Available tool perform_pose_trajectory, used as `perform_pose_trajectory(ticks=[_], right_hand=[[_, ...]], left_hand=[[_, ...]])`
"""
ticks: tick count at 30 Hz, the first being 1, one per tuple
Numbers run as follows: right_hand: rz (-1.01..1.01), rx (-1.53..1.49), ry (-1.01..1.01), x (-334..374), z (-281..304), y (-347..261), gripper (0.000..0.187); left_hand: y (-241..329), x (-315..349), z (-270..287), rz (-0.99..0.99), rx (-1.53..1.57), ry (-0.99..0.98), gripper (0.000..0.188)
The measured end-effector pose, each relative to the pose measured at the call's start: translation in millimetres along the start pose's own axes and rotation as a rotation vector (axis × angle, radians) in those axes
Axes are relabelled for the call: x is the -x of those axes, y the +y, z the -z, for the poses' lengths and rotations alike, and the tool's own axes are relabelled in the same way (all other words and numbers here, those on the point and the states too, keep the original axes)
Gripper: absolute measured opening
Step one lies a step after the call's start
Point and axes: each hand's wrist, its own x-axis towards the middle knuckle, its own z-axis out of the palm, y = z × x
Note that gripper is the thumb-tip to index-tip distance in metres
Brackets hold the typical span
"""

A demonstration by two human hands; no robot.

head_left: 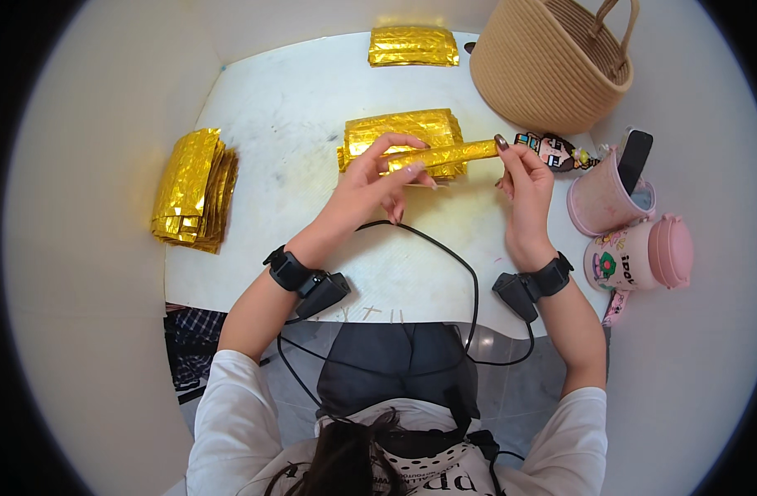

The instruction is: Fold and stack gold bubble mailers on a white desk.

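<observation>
Between my two hands a narrow strip of folded gold foil paper [457,154] is held up, slanting slightly upward to the right. The thumb and fingers of my left hand [378,175] close around its left end. At the right end, my right hand [523,169] pinches the strip between thumb and forefinger. Just behind and beneath it lies a stack of gold foil sheets [411,124] in the middle of the white table, partly covered by my left hand and the strip. Both wrists wear black straps with small black devices.
Another thick gold foil stack [188,190] lies at the left edge, and a third one [413,47] at the back. On the right stand a woven basket [531,74], a pink holder with a phone [597,202] and a pink-lidded cup [639,256]. A black cable [444,246] loops across the front.
</observation>
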Motion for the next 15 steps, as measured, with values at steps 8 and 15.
perform_pose_trajectory(ticks=[8,15], right_hand=[[-0.031,-0.011,0.025,-1.6,1.8,1.5,0.015],[-0.098,-0.031,-0.025,-6.3,4.3,8.0,0.014]], left_hand=[[-12.9,-8.2,6.1,-0.005,0.114,0.156,0.03],[-4.8,-4.3,-1.6,-0.015,-0.005,0.213,0.033]])
